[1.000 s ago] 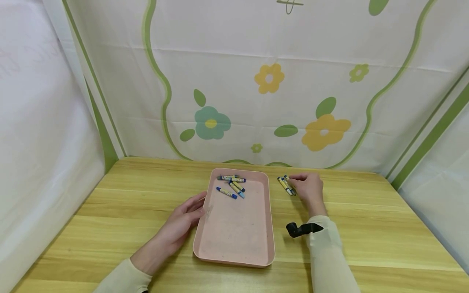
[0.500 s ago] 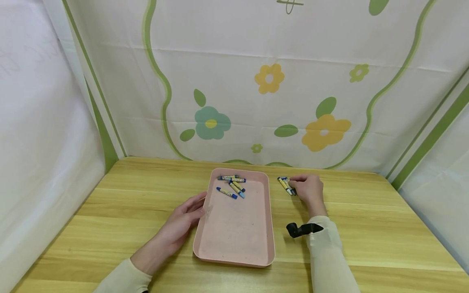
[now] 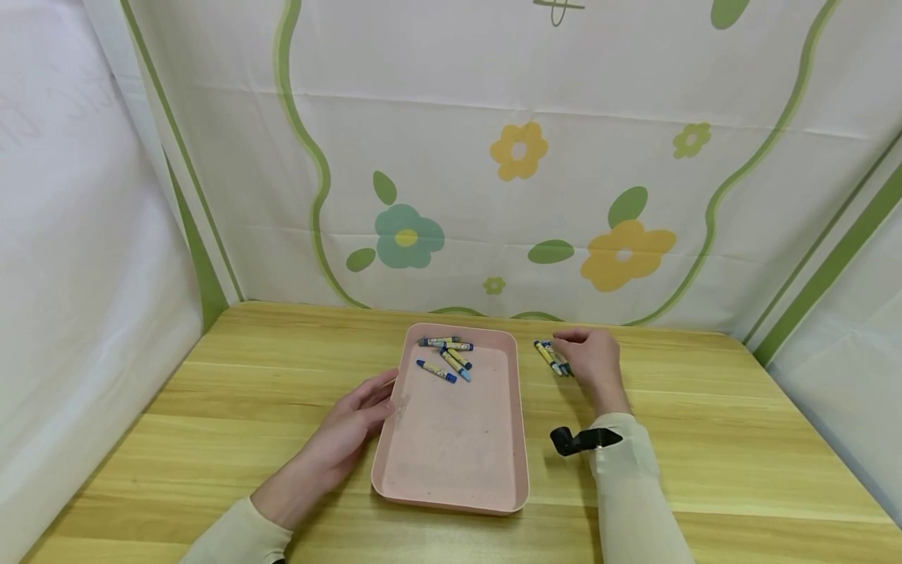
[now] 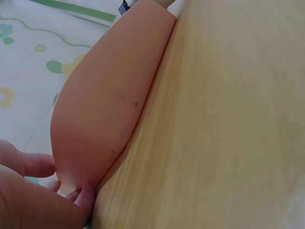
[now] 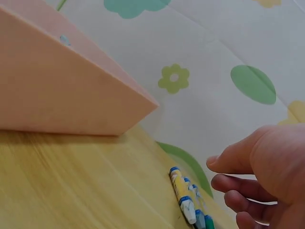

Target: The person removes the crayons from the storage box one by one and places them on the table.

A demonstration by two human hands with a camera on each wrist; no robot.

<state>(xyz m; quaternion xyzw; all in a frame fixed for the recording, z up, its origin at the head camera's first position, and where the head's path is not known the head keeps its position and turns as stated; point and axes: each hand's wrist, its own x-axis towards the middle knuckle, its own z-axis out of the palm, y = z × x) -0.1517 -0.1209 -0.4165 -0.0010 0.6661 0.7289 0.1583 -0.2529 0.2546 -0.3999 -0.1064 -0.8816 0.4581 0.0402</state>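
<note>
On the table, a pink tray holds several crayons at its far end, the left hand resting extended fingers against its left side. The right hand, grip empty with thumb and fingers parted, hovers just beside three loose crayons lying right of the tray. The step looks like picking up or aligning these; continuing would call for a thumb-and-finger pinch.

A wood-grain tabletop spans the lower frame. Behind it, a creased white backdrop shows yellow, green and teal flowers. White panels stand at the left and right edges.
</note>
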